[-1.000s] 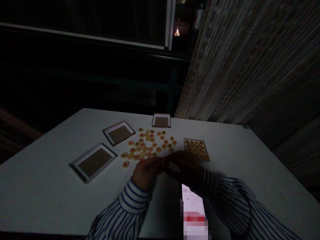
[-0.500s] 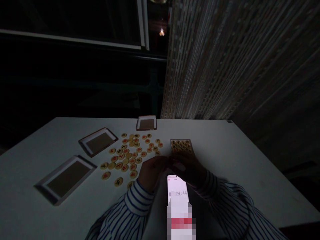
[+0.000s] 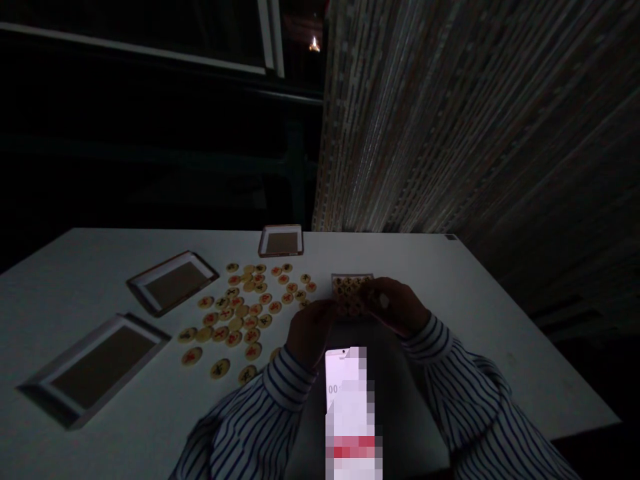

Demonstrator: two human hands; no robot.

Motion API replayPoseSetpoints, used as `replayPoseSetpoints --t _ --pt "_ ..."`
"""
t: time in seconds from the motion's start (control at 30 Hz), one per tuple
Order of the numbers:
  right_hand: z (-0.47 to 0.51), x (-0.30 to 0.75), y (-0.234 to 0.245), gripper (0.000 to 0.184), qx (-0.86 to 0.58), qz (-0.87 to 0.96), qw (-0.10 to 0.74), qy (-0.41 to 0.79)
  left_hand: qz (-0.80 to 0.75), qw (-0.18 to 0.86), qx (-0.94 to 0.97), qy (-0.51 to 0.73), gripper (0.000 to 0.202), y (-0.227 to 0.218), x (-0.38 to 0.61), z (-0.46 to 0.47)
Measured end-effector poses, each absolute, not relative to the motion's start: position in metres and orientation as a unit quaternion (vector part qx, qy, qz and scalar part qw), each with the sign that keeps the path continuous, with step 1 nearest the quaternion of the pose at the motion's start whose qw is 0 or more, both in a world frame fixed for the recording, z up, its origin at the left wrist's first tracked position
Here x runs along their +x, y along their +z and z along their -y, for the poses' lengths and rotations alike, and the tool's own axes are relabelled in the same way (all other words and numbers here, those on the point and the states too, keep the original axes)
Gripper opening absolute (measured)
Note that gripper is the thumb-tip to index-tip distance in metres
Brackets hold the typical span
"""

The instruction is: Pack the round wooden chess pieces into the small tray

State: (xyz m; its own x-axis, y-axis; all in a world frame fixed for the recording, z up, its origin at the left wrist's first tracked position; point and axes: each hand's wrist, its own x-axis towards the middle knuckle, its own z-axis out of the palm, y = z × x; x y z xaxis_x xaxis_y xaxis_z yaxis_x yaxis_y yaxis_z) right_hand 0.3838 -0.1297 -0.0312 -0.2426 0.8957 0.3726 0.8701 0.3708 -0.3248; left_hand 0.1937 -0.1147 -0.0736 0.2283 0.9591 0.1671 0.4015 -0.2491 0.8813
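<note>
A small rectangular box point(image 3: 353, 277) holds several round Chinese chess pieces in rows. My left hand point(image 3: 311, 332) is at its near left corner, fingers pressed together; in the dark I cannot see what is between them. Over the right side of the box, my right hand point(image 3: 400, 308) has its fingers bent together, with a small pale spot among them that I cannot make out. Left of my hands, many loose chess pieces point(image 3: 235, 324) with red or black characters are spread on the white table point(image 3: 480, 347); a few show plain faces.
A lit phone point(image 3: 345, 380) with a timer lies in front of me, partly blurred out. To the left are three shallow trays: a near one point(image 3: 103, 367), a middle one point(image 3: 173, 283) and a far one point(image 3: 281, 242). A string curtain point(image 3: 400, 133) hangs behind the table.
My hands, together at the box's near side before, are now apart. The right has moved right and up to the box's right side. The whole view has shifted slightly.
</note>
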Motion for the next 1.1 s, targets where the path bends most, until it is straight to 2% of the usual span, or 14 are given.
replayPoseSetpoints --t 0.2,0.43,0.53,0.97,1.1 --pt "0.117 0.401 -0.034 0.027 -0.583 0.783 0.214 0.027 -0.517 0.29 0.728 0.345 0.027 -0.091 0.196 0.114" --pt "0.102 0.401 -0.027 0.027 -0.628 0.776 0.046 0.037 -0.47 0.249 0.768 0.357 0.028 -0.102 0.199 0.113" --pt "0.098 0.398 -0.03 0.025 -0.633 0.773 -0.002 0.039 -0.475 0.233 0.768 0.36 0.029 -0.107 0.2 0.11" --pt "0.088 0.398 -0.04 0.031 -0.612 0.784 -0.102 0.032 -0.454 0.164 0.79 0.377 0.024 -0.107 0.199 0.112" --pt "0.087 0.399 -0.041 0.031 -0.599 0.791 -0.119 0.039 -0.461 0.174 0.779 0.389 0.022 -0.108 0.2 0.112"
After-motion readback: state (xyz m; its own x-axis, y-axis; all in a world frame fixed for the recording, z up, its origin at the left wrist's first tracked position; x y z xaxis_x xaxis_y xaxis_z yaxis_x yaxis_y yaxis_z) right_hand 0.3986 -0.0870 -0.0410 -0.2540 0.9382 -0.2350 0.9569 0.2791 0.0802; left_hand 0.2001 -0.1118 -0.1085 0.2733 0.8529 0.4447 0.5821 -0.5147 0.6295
